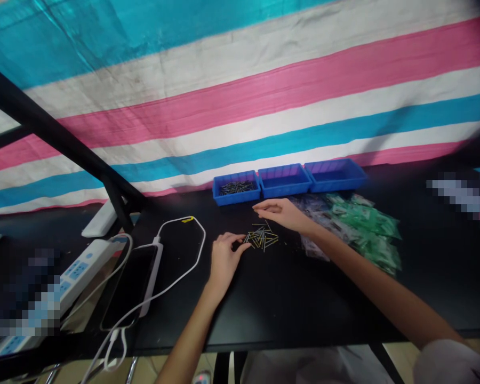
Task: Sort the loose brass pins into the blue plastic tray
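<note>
A small heap of thin metal pins or screws (pixel 263 238), some yellowish, lies on the black table (pixel 264 298). At the heap's left edge is my left hand (pixel 226 256), thumb and forefinger curved towards the pins with a gap between their tips. My right hand (pixel 278 212) hovers just above and behind the heap, fingers pressed together; whatever they hold is too small to make out. Behind it, the left blue bin (pixel 237 199) contains many similar dark pins. The middle blue bin (pixel 286 186) and right blue bin (pixel 338 183) show no pins.
Clear plastic bags (pixel 318 226) and green bags (pixel 370 229) are piled right of the heap, under and beside my right forearm. To the left lie a phone (pixel 130 285), a looping white cable (pixel 203 240) and a power strip (pixel 78 272). A black frame post stands behind them.
</note>
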`<state>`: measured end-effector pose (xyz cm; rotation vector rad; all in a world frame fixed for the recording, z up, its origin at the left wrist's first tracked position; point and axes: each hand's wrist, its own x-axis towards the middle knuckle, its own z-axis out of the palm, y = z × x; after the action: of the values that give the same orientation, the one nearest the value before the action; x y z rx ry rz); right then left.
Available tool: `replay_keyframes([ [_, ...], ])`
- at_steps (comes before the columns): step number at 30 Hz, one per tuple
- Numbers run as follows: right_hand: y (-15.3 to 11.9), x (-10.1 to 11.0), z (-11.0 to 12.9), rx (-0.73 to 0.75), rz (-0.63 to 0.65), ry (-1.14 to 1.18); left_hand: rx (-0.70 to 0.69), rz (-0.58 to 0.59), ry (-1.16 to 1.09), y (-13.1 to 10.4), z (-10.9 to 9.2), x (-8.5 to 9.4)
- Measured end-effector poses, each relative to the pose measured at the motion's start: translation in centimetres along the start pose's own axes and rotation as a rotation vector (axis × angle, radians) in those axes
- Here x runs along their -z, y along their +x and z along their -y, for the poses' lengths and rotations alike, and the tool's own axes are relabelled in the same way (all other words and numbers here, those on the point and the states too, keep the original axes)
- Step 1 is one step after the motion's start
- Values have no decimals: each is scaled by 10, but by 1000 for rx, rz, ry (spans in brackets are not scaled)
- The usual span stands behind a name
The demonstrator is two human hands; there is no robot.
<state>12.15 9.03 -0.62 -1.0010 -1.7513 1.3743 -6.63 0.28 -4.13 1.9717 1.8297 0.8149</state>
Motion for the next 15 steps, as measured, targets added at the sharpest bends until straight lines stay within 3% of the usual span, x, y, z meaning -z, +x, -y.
replay_keyframes([
  [7,-28,3,-17,-75,35,8,8,8,-42,2,2,7],
  [11,-38,-3,-15,-65,54,1,21,27,-34,1,-1,8],
  [15,-41,-12,-9,-15,29,-149,-6,5,-8,0,-6,11],
])
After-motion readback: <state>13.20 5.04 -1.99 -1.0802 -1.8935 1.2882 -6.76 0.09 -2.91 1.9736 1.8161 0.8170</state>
